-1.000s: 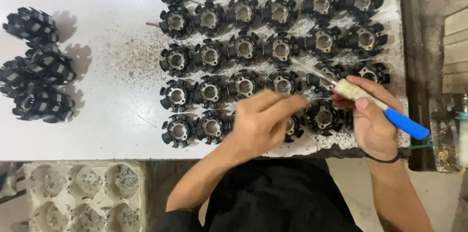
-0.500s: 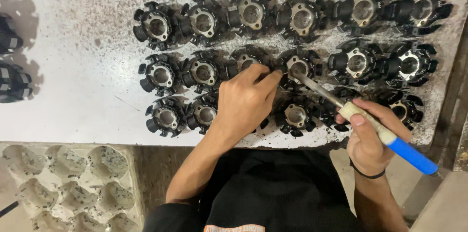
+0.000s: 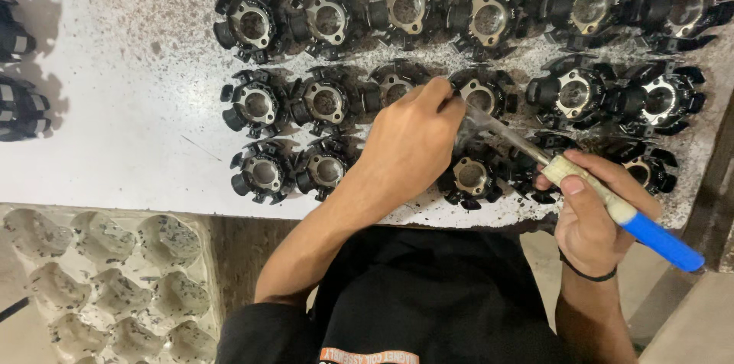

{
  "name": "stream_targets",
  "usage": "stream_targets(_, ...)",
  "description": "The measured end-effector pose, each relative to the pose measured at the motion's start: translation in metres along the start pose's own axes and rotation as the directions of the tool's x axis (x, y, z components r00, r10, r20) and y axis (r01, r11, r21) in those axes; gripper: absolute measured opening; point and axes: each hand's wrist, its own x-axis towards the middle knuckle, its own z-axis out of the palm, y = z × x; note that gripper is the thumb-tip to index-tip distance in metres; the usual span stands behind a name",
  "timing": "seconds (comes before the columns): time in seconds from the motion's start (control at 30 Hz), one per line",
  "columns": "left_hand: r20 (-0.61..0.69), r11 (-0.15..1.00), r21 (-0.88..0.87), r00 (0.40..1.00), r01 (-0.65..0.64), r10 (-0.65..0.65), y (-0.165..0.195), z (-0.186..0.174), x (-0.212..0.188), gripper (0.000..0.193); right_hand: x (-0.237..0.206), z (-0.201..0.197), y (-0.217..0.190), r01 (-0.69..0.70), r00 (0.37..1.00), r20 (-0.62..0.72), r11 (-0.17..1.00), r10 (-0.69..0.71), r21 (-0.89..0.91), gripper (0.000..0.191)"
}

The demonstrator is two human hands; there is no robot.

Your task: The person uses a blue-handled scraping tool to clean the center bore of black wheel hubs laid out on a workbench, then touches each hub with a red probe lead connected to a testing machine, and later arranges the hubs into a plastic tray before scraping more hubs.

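My right hand pinches the blue-handled tool mid-shaft, tip near a black finned part on the tabletop, left hand bracing beside it; part looks rigid, weighty, best gripped by its fins.

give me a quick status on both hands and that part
Left hand steadying a black finned part. Right hand grips blue-handled tool, tip at that part. Neighbouring parts crowd close.
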Motion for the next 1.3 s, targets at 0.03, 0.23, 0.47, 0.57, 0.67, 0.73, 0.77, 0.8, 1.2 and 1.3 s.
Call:
stream_targets(0.03, 0.011, 0.999, -0.020, 0.999, 0.033, -0.033, 0.001, -0.001, -0.003, 0.018, -0.001, 0.000, 0.000, -0.009, 1.000, 0.001, 1.000, 0.009, -0.004, 0.024)
stream_targets(0.23, -0.001, 0.988, -0.122, 0.996, 0.094, -0.094, 0.003, -0.005, -0.008, 0.025, -0.007, -0.002, -0.007, -0.021, 1.000, -0.008, 0.999, 0.020, -0.032, 0.025)
stream_targets(0.47, 0.029, 0.996, 0.033, 0.996, 0.079, -0.080, 0.013, -0.001, -0.005, 0.022, -0.010, -0.002, -0.002, 0.024, 1.000, -0.013, 1.000, -0.024, 0.002, 0.025)
stream_targets(0.57, 0.024, 0.996, 0.055, 0.997, 0.069, -0.070, 0.015, -0.001, -0.008, 0.025, -0.010, -0.003, -0.003, 0.023, 0.999, -0.038, 0.999, -0.021, 0.031, 0.024)
stream_targets(0.67, 0.016, 0.996, 0.062, 0.998, 0.066, -0.067, 0.015, 0.000, -0.009, 0.025, -0.009, -0.003, -0.005, 0.006, 1.000, -0.026, 1.000, -0.006, 0.021, 0.024)
stream_targets(0.73, -0.007, 0.997, 0.048, 0.998, 0.059, -0.058, 0.015, 0.001, -0.010, 0.022, -0.008, -0.002, -0.006, 0.020, 0.999, -0.042, 0.998, -0.017, 0.064, 0.024)
stream_targets(0.77, -0.027, 0.998, 0.034, 0.998, 0.054, -0.053, 0.015, 0.002, -0.009, 0.020, -0.006, -0.002, -0.006, 0.023, 0.999, -0.043, 0.997, -0.020, 0.069, 0.024)
stream_targets(0.8, -0.045, 0.999, 0.017, 0.998, 0.049, -0.049, 0.014, 0.002, -0.010, 0.018, -0.006, -0.001, -0.008, 0.015, 0.999, -0.030, 0.999, -0.013, 0.038, 0.024)
stream_targets(1.2, -0.060, 1.000, 0.000, 0.998, 0.014, -0.014, 0.011, -0.003, 0.002, 0.024, 0.000, -0.002, -0.017, 0.011, 1.000, 0.017, 1.000, -0.011, 0.012, 0.024)
stream_targets(1.3, 0.007, 0.998, 0.057, 1.000, 0.013, -0.014, 0.014, -0.004, 0.010, 0.022, 0.006, -0.007, -0.020, 0.005, 0.999, 0.035, 0.998, -0.007, 0.057, 0.023)
